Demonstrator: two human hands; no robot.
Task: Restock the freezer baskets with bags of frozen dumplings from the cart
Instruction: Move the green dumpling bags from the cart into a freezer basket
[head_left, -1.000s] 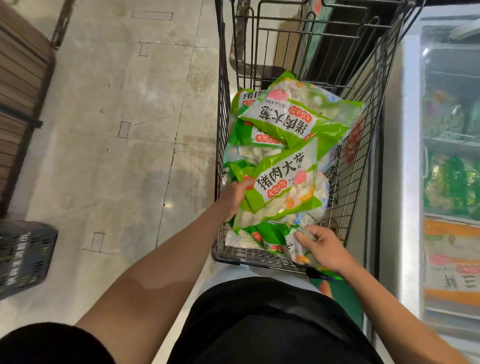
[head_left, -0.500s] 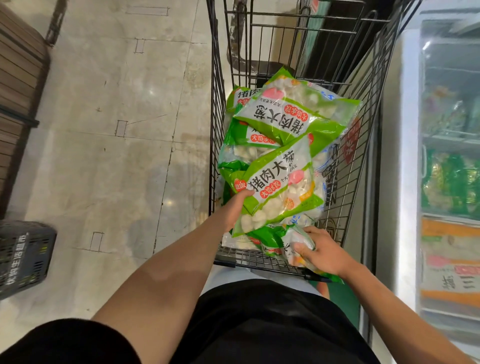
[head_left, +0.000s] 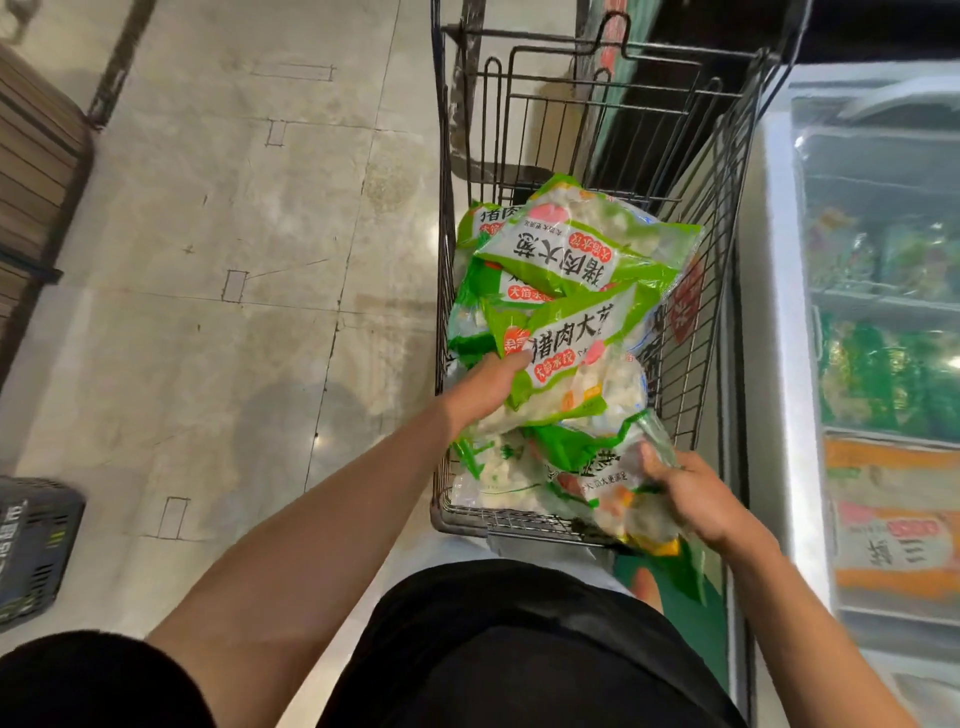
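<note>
A black wire cart (head_left: 691, 332) stands on the pale tiled floor (head_left: 218, 270) just beside the freezer (head_left: 779, 312), heaped with green-and-white bags of dumplings (head_left: 576, 260) lying on one another, while a dark plastic basket (head_left: 31, 545) sits on the floor well apart at the left.

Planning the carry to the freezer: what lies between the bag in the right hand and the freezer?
Head view: only the cart's wire side wall and the freezer's pale rim lie between the right hand's bag and the freezer.
</note>
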